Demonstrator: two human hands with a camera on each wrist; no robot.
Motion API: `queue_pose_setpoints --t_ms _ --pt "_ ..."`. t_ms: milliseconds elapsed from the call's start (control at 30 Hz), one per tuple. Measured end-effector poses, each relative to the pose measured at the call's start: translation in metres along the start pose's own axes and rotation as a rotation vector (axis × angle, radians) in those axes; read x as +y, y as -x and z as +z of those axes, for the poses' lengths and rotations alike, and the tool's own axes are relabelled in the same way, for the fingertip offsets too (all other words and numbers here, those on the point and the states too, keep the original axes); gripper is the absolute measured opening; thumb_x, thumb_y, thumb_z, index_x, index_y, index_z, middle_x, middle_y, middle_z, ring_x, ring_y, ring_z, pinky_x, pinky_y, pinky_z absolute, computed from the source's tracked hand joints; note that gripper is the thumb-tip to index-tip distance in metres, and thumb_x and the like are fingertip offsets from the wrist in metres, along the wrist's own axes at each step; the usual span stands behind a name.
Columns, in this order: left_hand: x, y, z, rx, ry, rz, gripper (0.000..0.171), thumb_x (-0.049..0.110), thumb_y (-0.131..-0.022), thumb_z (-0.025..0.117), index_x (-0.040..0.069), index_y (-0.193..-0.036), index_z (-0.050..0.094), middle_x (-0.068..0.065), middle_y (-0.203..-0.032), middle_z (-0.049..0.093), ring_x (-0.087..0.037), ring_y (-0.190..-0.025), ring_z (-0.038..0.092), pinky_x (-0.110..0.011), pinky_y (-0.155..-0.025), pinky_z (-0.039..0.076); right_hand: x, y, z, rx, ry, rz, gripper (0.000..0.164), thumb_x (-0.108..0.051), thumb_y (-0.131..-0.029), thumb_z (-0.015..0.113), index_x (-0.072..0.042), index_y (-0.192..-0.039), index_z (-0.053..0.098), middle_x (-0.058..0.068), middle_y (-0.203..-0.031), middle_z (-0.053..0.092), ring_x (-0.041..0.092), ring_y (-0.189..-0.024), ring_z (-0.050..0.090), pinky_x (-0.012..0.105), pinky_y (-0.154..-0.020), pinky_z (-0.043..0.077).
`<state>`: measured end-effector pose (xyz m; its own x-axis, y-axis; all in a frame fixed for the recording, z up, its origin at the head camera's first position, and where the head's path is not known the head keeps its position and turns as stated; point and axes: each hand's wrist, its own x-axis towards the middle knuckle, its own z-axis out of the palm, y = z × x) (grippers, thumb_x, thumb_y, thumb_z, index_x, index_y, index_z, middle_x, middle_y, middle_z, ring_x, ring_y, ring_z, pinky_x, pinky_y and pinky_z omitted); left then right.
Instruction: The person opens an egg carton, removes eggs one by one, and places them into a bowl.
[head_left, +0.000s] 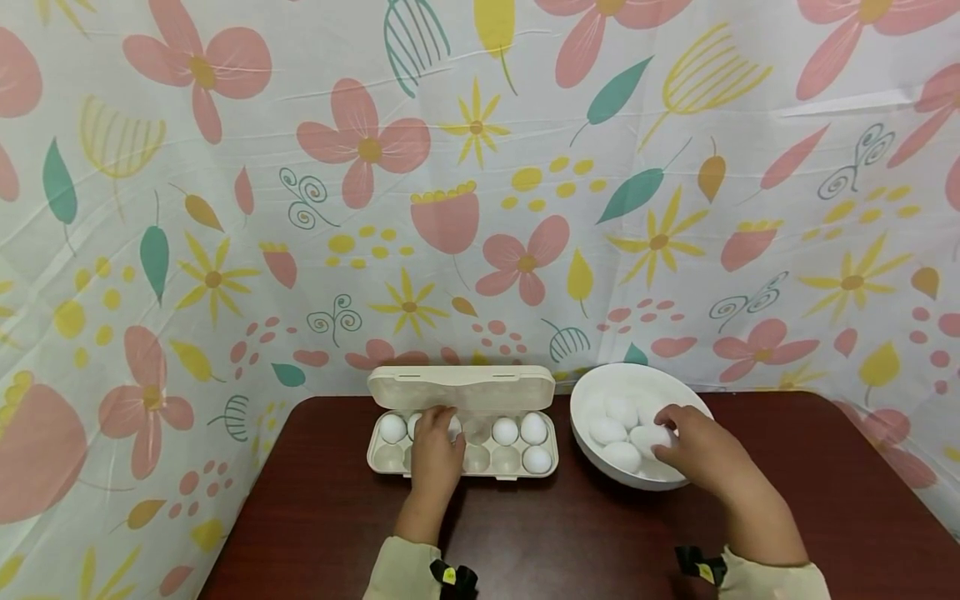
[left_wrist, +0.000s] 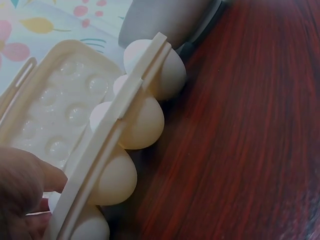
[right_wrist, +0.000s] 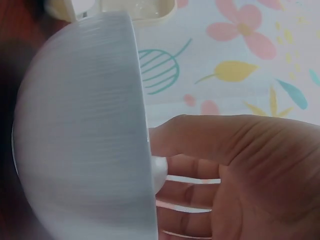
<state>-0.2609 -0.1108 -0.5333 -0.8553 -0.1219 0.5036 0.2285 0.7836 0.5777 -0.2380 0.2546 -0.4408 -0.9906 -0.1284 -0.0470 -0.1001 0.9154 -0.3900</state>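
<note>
A cream egg carton (head_left: 462,476) stands on the table with its lid raised, several white eggs in its cups and other cups bare. My left hand (head_left: 437,446) reaches down into the carton's back row, thumb and fingers around an egg (head_left: 454,427); part of the carton is hidden beneath the hand. To the right, a white bowl (head_left: 592,385) contains several white eggs. Over its right rim comes my right hand (head_left: 701,446), pinching an egg (head_left: 651,439) between thumb and fingers. In the right wrist view, only the tip of that egg (right_wrist: 159,174) shows past the bowl wall.
The carton and bowl stand side by side at the back of a dark red-brown wooden table (head_left: 570,533). Right behind them hangs a floral cloth (head_left: 525,208). The raised lid (head_left: 461,387) leans toward that cloth.
</note>
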Motion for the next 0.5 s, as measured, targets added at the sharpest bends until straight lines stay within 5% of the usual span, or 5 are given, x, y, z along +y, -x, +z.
queue_pose_setpoints --t_ms 500 --pt "-0.0042 -0.0005 0.0026 0.004 -0.033 -0.017 0.040 -0.006 -0.079 0.074 -0.001 -0.119 0.071 -0.017 -0.116 0.063 -0.038 -0.108 0.059 -0.049 -0.082 0.056 0.0027 0.0022 0.0022 -0.077 0.015 0.002 0.037 -0.019 -0.083 0.076 0.002 -0.112 0.066 0.018 -0.105 0.065 0.029 -0.091 0.058 0.052 -0.085 0.051"
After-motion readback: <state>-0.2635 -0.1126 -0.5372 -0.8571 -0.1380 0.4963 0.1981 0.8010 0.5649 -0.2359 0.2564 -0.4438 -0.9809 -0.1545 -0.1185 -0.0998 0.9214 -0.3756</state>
